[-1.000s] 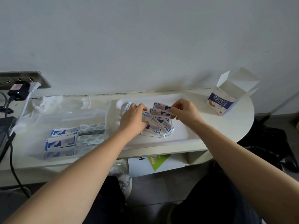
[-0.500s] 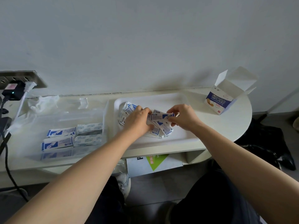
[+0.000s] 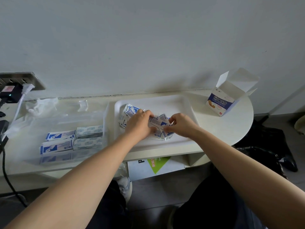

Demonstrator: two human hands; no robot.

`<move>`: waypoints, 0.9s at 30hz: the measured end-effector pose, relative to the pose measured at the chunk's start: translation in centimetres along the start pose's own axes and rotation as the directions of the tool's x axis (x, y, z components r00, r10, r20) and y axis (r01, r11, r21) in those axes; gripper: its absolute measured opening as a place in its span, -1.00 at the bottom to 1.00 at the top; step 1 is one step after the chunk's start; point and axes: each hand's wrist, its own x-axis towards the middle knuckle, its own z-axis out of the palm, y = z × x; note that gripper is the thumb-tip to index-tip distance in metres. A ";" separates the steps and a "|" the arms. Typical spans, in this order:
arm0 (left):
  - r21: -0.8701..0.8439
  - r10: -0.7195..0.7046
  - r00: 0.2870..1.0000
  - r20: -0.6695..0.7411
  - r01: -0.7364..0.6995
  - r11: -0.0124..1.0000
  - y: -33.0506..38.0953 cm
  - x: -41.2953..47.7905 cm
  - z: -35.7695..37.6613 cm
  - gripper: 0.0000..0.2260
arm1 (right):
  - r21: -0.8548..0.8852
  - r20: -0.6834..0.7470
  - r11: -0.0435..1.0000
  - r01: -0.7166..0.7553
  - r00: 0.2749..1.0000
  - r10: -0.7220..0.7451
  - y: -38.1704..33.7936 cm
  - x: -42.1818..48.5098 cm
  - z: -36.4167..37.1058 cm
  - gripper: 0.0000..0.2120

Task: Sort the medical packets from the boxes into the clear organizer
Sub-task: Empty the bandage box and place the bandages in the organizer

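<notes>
– Both hands have closed in, bunching the packets (image 3: 159, 121) on the white tray (image 3: 181, 103).
– Grips?
– Seemingly the left hand (image 3: 140, 124) and right hand (image 3: 181, 125) each pinch that bunch; stacks (image 3: 72, 139) lie in the clear organizer (image 3: 33, 129).

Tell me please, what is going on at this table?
A person is gathering loose blue-and-white bandage packets that lie in a white tray; the left hand and the right hand both grip a bunch of them. To the left, the clear organizer holds several neat stacks of sorted packets. An opened bandage box stands at the right end of the table. The sorting looks partly done.
</notes>
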 end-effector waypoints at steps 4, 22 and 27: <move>-0.009 -0.019 1.000 0.001 0.019 1.000 0.1 -0.1 0.1 -0.58 | -0.024 0.014 1.000 -0.003 1.000 0.003 -0.3 0.0 0.7 -0.80; -0.029 0.063 0.998 0.004 -0.063 0.998 -1.2 -0.3 -1.7 -0.62 | 0.414 -0.077 0.908 0.063 0.996 -0.034 1.0 -0.2 -1.4 -0.96; 0.068 0.096 0.991 0.099 -0.102 0.992 -1.6 -0.8 -1.6 -0.69 | 0.435 0.003 0.898 0.062 0.997 -0.071 0.9 -0.3 -1.3 -0.94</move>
